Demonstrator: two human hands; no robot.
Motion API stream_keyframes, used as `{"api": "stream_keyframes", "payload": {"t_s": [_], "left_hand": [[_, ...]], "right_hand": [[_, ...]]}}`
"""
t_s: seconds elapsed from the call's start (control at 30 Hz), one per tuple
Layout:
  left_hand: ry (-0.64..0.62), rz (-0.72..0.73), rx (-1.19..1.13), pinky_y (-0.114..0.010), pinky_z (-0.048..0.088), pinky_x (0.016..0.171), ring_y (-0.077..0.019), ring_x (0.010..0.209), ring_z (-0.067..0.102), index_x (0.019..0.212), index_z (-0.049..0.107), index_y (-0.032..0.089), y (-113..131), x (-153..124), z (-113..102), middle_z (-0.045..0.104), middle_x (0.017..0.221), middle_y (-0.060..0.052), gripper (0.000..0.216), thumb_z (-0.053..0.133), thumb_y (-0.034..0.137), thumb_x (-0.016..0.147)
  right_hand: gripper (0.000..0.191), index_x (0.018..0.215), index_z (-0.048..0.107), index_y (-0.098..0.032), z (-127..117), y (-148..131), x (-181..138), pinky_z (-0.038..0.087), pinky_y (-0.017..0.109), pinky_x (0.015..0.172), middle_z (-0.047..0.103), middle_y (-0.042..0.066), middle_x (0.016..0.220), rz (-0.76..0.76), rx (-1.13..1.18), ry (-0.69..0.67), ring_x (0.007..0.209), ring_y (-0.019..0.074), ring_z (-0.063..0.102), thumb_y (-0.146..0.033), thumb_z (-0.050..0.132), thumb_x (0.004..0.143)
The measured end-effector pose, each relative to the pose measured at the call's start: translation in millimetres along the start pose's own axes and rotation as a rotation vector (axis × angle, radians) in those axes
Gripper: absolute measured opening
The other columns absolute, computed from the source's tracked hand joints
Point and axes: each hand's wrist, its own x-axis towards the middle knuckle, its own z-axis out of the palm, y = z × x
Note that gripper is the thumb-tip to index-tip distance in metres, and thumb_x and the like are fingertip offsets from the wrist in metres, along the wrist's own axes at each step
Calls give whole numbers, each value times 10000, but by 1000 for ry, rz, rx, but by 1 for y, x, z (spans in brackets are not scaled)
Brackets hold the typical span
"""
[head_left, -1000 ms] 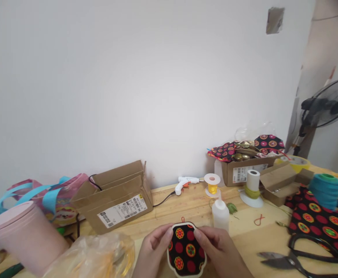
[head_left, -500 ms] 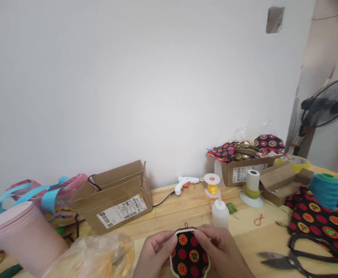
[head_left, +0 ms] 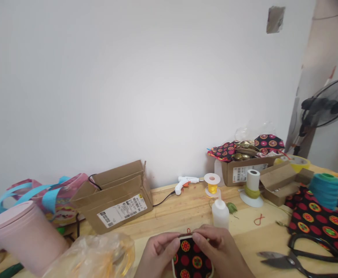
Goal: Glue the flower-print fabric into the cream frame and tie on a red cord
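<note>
Between my hands is a small black fabric piece (head_left: 190, 256) with red dots and flower patterns, edged in pale trim, with a little red cord loop (head_left: 189, 231) at its top. My left hand (head_left: 160, 253) pinches its upper left edge between thumb and fingers. At the upper right edge, my right hand (head_left: 219, 247) pinches it the same way, close to the loop. The lower end of the piece is cut off by the frame. Just behind my right hand stands a white squeeze bottle (head_left: 220, 214).
Scissors (head_left: 290, 262) and patterned cloth (head_left: 316, 227) with a teal thread cone (head_left: 325, 191) lie right. Behind are a glue gun (head_left: 184, 184), a yellow thread spool (head_left: 212, 185) and a filled carton (head_left: 229, 173). Left are a plastic bag (head_left: 90, 256), pink bin (head_left: 26, 239) and cardboard box (head_left: 113, 197).
The fabric piece has shifted slightly down and to the right in my hands. My left hand has moved a little to the right, nearer my right hand.
</note>
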Motion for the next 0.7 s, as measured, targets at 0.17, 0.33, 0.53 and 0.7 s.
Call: {"api": "stream_keyframes", "payload": {"t_s": [0.17,0.33,0.53,0.7], "left_hand": [[-37,15,15,-283,439,635,-199,660,600,853,681,131,2,-2,3,696,731,-111,300,641,339,641],[50,-29,-27,-269,443,605,-195,642,609,741,695,139,-1,-3,-1,699,674,-90,234,674,328,605],[79,-30,-3,-285,443,625,-206,674,601,723,680,129,-5,-2,-3,693,702,-99,269,687,356,579],[9,-7,-33,-289,440,655,-213,691,604,726,698,130,2,-3,3,696,710,-103,239,684,326,589]], "right_hand": [[347,618,614,-130,2,3,-1,365,210,524,571,33,617,33,24,-6,594,131,483,-388,448,778],[360,638,633,-127,4,6,-1,352,209,503,583,42,625,94,43,0,598,138,489,-423,466,758],[394,582,628,-117,3,5,-1,338,205,494,551,27,555,81,12,6,549,119,454,-433,466,752],[384,613,639,-116,5,7,-2,351,208,502,572,39,594,110,4,9,573,130,481,-433,469,748]]}}
